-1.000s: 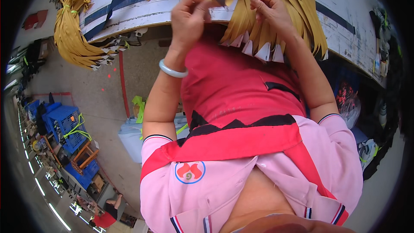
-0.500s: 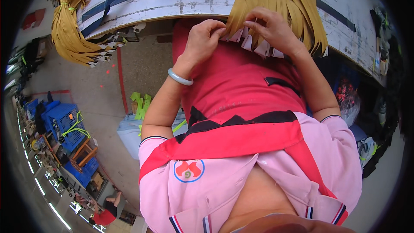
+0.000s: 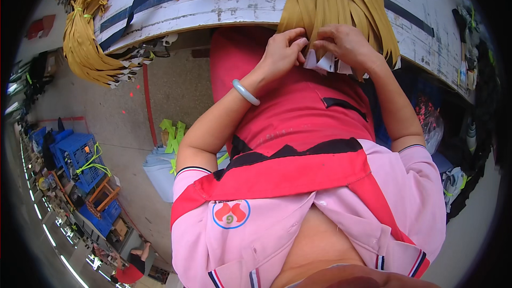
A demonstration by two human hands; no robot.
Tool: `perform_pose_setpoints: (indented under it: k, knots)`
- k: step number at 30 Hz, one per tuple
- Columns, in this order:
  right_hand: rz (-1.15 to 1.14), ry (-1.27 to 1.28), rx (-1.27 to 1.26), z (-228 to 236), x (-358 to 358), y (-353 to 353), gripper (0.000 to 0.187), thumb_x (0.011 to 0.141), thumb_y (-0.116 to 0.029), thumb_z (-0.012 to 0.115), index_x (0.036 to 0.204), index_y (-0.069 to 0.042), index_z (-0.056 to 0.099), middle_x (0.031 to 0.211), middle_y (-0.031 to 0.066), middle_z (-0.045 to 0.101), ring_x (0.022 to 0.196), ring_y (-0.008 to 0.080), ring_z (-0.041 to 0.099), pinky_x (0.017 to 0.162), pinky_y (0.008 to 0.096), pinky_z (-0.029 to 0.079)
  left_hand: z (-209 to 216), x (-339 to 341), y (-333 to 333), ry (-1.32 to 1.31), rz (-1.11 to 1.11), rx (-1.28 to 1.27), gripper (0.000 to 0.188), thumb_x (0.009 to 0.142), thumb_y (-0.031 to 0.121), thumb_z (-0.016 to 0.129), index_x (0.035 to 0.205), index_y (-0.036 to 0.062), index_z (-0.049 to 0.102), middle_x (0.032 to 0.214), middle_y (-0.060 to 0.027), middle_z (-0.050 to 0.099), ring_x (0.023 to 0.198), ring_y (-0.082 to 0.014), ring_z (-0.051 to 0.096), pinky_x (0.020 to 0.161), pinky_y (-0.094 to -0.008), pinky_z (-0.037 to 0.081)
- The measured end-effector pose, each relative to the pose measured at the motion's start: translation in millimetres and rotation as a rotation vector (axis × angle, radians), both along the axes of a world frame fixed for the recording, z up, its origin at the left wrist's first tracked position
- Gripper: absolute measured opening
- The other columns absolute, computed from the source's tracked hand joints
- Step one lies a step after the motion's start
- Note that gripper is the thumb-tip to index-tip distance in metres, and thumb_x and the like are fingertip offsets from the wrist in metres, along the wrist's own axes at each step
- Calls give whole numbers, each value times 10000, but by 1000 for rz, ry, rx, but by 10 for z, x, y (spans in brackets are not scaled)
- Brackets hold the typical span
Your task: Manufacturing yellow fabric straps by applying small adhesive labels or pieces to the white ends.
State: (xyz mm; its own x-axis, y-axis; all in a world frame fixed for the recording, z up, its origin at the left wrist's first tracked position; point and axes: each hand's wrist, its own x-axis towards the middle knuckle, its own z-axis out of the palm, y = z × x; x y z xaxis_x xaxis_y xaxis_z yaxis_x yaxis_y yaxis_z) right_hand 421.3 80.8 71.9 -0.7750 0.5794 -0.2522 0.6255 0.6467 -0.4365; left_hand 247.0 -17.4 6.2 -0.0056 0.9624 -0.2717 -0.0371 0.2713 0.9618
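A thick bunch of flat mustard-coloured strips [image 3: 341,0] with white ends hangs over the table's near edge, onto the lap of my red apron [image 3: 298,112]. My left hand [image 3: 285,50], below a pale bangle [image 3: 246,92], is closed in a pinch at the bunch's left side, beside the white ends [image 3: 322,63]. Close by on the right, my right hand [image 3: 349,45] bends over the strips, its thumb and forefinger pinched near the ends. The fingers partly hide what they hold, which looks like strip ends.
Across the front runs the white, scuffed table [image 3: 224,8], with dark bands on it. Another tied mustard bundle [image 3: 85,48] hangs off its left part. Blue crates [image 3: 80,152] stand on the floor at left, and a person [image 3: 130,272] is far off at lower left.
My left hand has moved right and slightly down, toward the right hand. My right hand has shifted a little down and right. Both stay at the strip ends.
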Motion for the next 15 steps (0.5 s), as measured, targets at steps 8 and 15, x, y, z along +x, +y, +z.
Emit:
perform_pose_setpoints:
  k: [8,15]
  knots:
    - [-12,125,-39,-103,96,-24,204,882,-262,628,923,-67,669,891,135,659,878,339,629,759,416,494,-80,89,170,-238,145,-17,240,955,153,615,1103,-30,662,793,-71,689,560,-93,619,490,-202,483]
    - [1,155,-73,-110,154,0,192,875,-244,630,912,-57,652,884,146,652,864,347,623,753,422,490,-31,103,82,-252,124,-108,322,988,145,554,1239,-56,575,822,-93,699,555,-110,625,482,-211,495]
